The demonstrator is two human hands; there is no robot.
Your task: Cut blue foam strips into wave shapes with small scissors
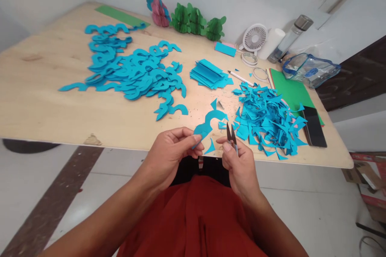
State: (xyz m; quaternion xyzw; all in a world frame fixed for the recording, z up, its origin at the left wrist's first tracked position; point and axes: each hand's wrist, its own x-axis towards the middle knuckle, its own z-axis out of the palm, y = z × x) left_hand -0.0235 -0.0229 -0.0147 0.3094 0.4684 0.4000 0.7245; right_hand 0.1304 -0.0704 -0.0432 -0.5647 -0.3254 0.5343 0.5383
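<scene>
Between the thumb and fingers of my left hand (176,148) is a blue paper cutout (208,123) with a curved, wavy outline, held above the table's front edge. My right hand (239,162) grips a pair of scissors (231,133), blades pointing up and slightly parted, just right of the cutout. A thin blue offcut (210,147) shows between the two hands. Beyond the cutout lies a small triangular scrap (214,104). To the left spreads a big heap of wavy blue cutouts (135,70). A pile of blue scraps (268,116) lies right of the scissors.
Folded blue paper pieces (209,73) are stacked mid-table, near a white pencil (241,78). Green paper figures (196,22) stand along the wall. Farther right are a small fan (255,38), tape rolls (249,59), a bottle (291,38), a clear bag (312,70) and a phone (314,127).
</scene>
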